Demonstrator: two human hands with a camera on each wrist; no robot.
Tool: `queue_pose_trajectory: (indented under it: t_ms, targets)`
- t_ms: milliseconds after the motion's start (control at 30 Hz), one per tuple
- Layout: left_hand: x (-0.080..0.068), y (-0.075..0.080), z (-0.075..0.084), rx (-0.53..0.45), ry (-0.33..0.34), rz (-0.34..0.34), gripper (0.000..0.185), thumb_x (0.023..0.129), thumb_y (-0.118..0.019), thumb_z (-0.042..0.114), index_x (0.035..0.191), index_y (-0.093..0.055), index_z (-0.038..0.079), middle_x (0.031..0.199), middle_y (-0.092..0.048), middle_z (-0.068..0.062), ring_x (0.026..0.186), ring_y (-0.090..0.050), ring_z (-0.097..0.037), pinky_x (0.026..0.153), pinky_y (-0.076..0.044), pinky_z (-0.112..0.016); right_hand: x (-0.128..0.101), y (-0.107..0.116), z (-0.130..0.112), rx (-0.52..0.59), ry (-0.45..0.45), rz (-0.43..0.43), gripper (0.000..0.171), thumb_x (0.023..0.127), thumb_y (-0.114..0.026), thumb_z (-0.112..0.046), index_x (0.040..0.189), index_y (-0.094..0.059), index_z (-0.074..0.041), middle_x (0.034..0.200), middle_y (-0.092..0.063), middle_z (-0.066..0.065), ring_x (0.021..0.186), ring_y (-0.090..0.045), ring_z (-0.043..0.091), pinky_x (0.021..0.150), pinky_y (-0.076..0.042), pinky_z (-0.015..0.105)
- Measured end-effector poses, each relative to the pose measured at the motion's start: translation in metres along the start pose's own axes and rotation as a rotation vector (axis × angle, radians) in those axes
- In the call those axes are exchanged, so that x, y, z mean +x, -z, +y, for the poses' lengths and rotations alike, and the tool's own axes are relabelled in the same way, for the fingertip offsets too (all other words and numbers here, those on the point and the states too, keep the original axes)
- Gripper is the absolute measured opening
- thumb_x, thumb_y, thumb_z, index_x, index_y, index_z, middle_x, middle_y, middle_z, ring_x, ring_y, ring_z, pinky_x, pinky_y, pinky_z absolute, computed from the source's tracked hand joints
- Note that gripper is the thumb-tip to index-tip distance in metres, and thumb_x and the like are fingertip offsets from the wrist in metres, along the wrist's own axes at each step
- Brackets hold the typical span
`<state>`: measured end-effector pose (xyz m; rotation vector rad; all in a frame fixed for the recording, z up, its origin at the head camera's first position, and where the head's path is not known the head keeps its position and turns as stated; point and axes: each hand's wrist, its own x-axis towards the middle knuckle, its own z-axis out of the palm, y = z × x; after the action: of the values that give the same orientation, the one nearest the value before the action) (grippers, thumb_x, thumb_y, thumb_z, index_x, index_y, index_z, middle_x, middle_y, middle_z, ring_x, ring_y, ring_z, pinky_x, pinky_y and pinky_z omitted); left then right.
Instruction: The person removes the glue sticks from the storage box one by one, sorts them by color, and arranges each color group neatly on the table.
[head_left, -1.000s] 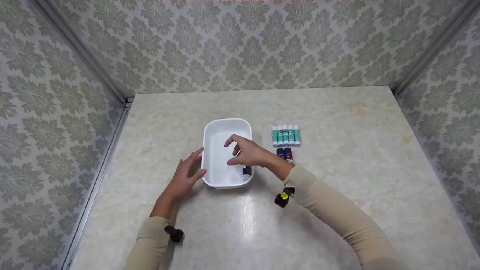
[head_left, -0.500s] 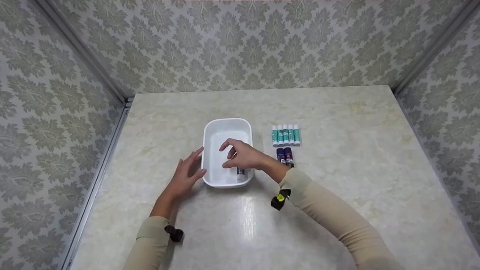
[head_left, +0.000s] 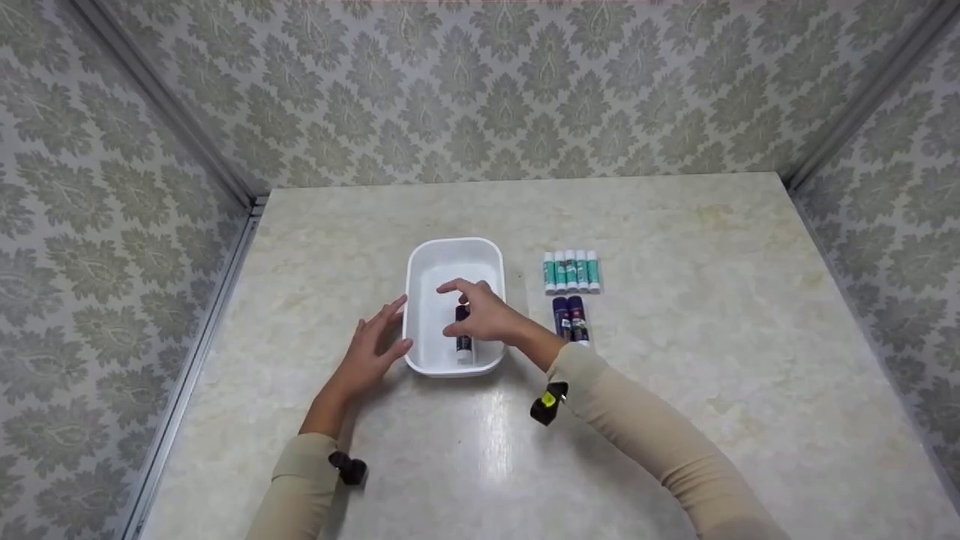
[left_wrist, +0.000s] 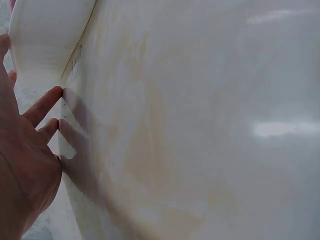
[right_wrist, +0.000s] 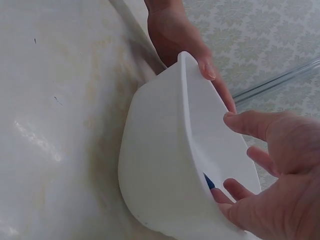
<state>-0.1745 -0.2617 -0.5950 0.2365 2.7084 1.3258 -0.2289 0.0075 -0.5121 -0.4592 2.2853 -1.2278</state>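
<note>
Currently, the right hand is positioned over the white plastic tub, reaching in from the right side with the forearm angled up from the lower right of the head view. Its fingers are spread and loosely curved above a dark blue glue stick, which lies inside the tub near the front wall, its length running front to back. Whether the fingertips contact the stick cannot be determined; the right wrist view shows the fingers apart, hovering over the tub rim, with only a small blue part of the stick visible between them. The left hand rests against the tub's left outer wall, fingers straight and extended, thumb near the front corner; it clasps nothing. On the marble-pattern table, to the right of the tub, a row of five green-and-white glue sticks lies side by side, touching. Just in front of that row lie two dark blue glue sticks, also side by side.
</note>
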Motion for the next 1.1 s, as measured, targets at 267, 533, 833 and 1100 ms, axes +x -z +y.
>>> queue_pose_trajectory:
  t_ms: [267,533,833,1100]
  targets:
    - [-0.001,-0.001,-0.001,0.002,0.010,-0.003,0.080,0.110,-0.067,0.053,0.179,-0.030,0.037,0.176,-0.053,-0.012,0.179,-0.020,-0.037,0.143,0.011,-0.072,0.006,-0.010,0.004,0.028,0.016,-0.009,0.074,0.096,-0.089,-0.014,0.162,-0.056,-0.020,0.154,-0.050,0.027,0.138,-0.059,0.038,0.114,-0.055,0.046]
    - [-0.001,0.000,-0.004,-0.013,-0.050,0.006,0.080,0.109,-0.070,0.038,0.179,-0.033,0.026,0.170,-0.059,-0.017,0.177,-0.024,-0.045,0.141,0.008,-0.077,0.010,-0.020,0.010,0.100,-0.045,-0.279,0.094,0.097,-0.084,-0.005,0.177,-0.035,-0.018,0.133,-0.065,0.020,0.108,-0.068,0.022,0.088,-0.070,0.037]
    - [0.001,0.002,-0.003,-0.006,-0.058,0.006,0.079,0.110,-0.070,0.038,0.179,-0.034,0.025,0.170,-0.060,-0.017,0.177,-0.025,-0.044,0.140,0.007,-0.078,0.015,-0.031,0.007,0.030,0.057,-0.305,0.088,0.096,-0.081,0.000,0.172,-0.037,-0.007,0.087,-0.065,0.001,0.074,-0.065,0.011,0.068,-0.056,0.021]
    - [0.001,0.001,-0.005,-0.010,-0.064,0.014,0.079,0.109,-0.071,0.038,0.178,-0.036,0.025,0.168,-0.061,-0.019,0.176,-0.028,-0.044,0.140,0.006,-0.079,0.014,-0.033,0.008,0.110,0.055,-0.271,0.075,0.094,-0.083,0.006,0.154,-0.041,-0.011,0.078,-0.065,0.001,0.064,-0.064,0.012,0.061,-0.055,0.020]
